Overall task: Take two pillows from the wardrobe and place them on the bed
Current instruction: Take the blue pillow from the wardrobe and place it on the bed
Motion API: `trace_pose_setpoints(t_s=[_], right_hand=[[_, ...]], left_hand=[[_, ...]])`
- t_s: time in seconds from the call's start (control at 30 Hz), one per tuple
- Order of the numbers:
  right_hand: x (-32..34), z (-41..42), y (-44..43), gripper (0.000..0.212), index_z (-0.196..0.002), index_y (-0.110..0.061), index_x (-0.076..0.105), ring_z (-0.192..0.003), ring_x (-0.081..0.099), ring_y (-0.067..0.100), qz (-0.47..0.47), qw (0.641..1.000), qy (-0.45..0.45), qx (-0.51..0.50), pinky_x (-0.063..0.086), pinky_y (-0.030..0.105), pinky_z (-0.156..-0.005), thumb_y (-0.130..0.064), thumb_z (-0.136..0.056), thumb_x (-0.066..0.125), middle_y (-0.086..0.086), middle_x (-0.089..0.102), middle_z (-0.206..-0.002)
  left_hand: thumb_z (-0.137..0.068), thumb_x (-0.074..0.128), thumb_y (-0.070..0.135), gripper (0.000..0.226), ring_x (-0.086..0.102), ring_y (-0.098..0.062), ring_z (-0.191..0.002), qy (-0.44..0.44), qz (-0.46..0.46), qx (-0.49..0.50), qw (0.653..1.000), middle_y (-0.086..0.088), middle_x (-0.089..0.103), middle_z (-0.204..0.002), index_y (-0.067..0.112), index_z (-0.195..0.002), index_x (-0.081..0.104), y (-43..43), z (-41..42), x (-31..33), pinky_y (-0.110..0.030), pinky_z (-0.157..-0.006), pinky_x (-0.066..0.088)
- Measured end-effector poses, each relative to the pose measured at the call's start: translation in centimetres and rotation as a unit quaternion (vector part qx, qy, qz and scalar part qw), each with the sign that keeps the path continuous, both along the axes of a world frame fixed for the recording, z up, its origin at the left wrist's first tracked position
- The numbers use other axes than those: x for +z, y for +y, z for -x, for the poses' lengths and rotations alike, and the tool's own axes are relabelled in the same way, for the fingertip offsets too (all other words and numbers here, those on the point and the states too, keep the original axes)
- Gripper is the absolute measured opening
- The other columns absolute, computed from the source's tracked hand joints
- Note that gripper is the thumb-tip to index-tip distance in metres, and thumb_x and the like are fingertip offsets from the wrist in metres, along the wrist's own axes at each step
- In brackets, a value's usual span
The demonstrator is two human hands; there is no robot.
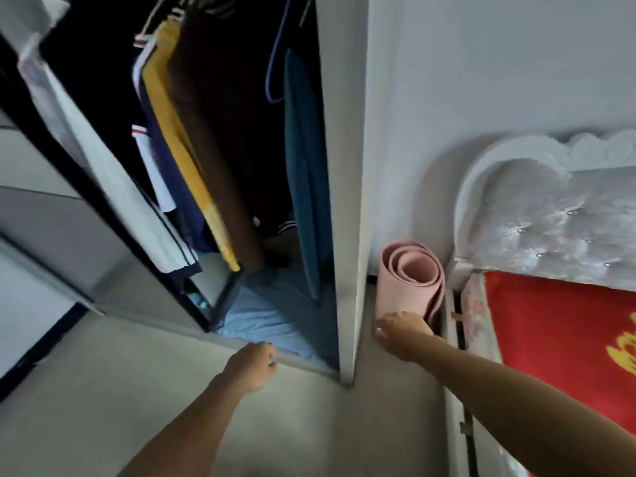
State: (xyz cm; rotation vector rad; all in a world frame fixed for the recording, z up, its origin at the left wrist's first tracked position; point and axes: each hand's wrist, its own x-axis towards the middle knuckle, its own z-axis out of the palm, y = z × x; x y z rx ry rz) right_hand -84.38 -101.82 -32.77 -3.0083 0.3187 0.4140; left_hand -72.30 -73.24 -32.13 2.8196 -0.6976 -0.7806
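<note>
The wardrobe (344,166) stands open, clothes hanging inside. On its floor lies a light blue pillow (261,321), partly hidden under the hanging clothes. My left hand (253,364) hovers at the wardrobe's bottom front edge, just short of the pillow, fingers curled and holding nothing. My right hand (402,333) reaches past the wardrobe's right side panel, its fingers resting against a rolled pink mat (409,277). The bed (557,339) with a red cover is at the right.
Hanging clothes (192,160) fill the wardrobe: white, navy, yellow, brown and teal garments. The open door (51,208) stands at the left. A white tufted headboard (550,208) rises at the right. Pale floor (103,390) lies below my arms.
</note>
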Motion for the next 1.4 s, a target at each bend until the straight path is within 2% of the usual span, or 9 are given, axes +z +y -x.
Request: trace_pose_setpoints(t_s=[0.17, 0.33, 0.47, 0.7, 1.03, 1.2, 1.4], right_hand=[[-2.0, -8.7, 11.1, 0.03, -0.114, -0.021, 0.06, -0.108, 0.062, 0.03, 0.002, 0.998, 0.015, 0.068, 0.049, 0.038, -0.087, -0.03, -0.092, 0.043, 0.008, 0.065, -0.119], [-4.2, -16.3, 20.2, 0.032, -0.115, -0.024, 0.059, -0.114, 0.059, 0.027, -0.015, 0.998, 0.044, 0.051, 0.048, 0.037, -0.09, -0.03, -0.087, 0.044, 0.003, 0.063, -0.124], [-5.5, -20.4, 24.5, 0.033, -0.119, -0.023, 0.055, -0.11, 0.059, 0.028, -0.028, 0.998, 0.053, 0.028, 0.048, 0.037, -0.087, -0.033, -0.089, 0.047, 0.005, 0.061, -0.124], [-9.7, -24.3, 24.5, 0.025, -0.111, -0.018, 0.054, -0.104, 0.06, 0.03, -0.048, 0.994, 0.095, -0.04, 0.047, 0.037, -0.081, -0.027, -0.089, 0.046, 0.007, 0.061, -0.118], [-18.8, -30.6, 23.4, 0.029, -0.114, -0.016, 0.053, -0.103, 0.061, 0.03, -0.077, 0.972, 0.124, -0.185, 0.048, 0.036, -0.078, -0.018, -0.086, 0.048, 0.007, 0.063, -0.116], [-26.0, -32.9, 24.1, 0.03, -0.115, -0.015, 0.054, -0.104, 0.062, 0.029, -0.079, 0.956, 0.109, -0.261, 0.048, 0.035, -0.078, -0.02, -0.087, 0.049, 0.009, 0.064, -0.116], [-39.1, -35.7, 24.8, 0.033, -0.118, -0.014, 0.054, -0.106, 0.061, 0.03, -0.092, 0.933, 0.106, -0.331, 0.05, 0.036, -0.08, -0.016, -0.085, 0.051, 0.011, 0.064, -0.117]], left_hand=[[-0.087, 0.053, 0.031, 0.03, 0.061, -0.024, -0.109, 0.01, -0.013, 0.061, 0.998, -0.007, 0.064, -0.12, 0.02, -0.115, 0.06, 11.5, -4.6, -0.7, -0.028, -0.089, 0.047], [-0.086, 0.053, 0.031, 0.028, 0.063, -0.024, -0.106, 0.02, -0.028, 0.07, 0.997, -0.006, 0.067, -0.116, 0.023, -0.112, 0.061, 19.9, -11.4, -1.2, -0.028, -0.087, 0.048], [-0.087, 0.052, 0.032, 0.026, 0.062, -0.024, -0.107, 0.036, -0.044, 0.049, 0.997, -0.007, 0.066, -0.117, 0.024, -0.111, 0.06, 23.0, -16.5, -1.9, -0.029, -0.088, 0.047], [-0.09, 0.05, 0.033, 0.033, 0.057, -0.026, -0.115, 0.071, -0.05, -0.01, 0.996, -0.009, 0.06, -0.126, 0.022, -0.12, 0.056, 21.5, -24.1, -5.6, -0.031, -0.095, 0.046], [-0.09, 0.049, 0.032, 0.033, 0.057, -0.026, -0.115, 0.102, -0.089, -0.122, 0.983, -0.008, 0.062, -0.126, 0.022, -0.121, 0.056, 17.7, -34.8, -15.6, -0.032, -0.092, 0.046], [-0.089, 0.049, 0.032, 0.033, 0.059, -0.024, -0.11, 0.126, -0.11, -0.194, 0.967, -0.007, 0.062, -0.122, 0.024, -0.12, 0.055, 16.1, -39.0, -23.6, -0.031, -0.089, 0.046], [-0.09, 0.051, 0.03, 0.035, 0.055, -0.025, -0.117, 0.093, -0.09, -0.233, 0.964, -0.005, 0.059, -0.127, 0.021, -0.124, 0.054, 14.5, -43.7, -36.2, -0.034, -0.094, 0.045]])
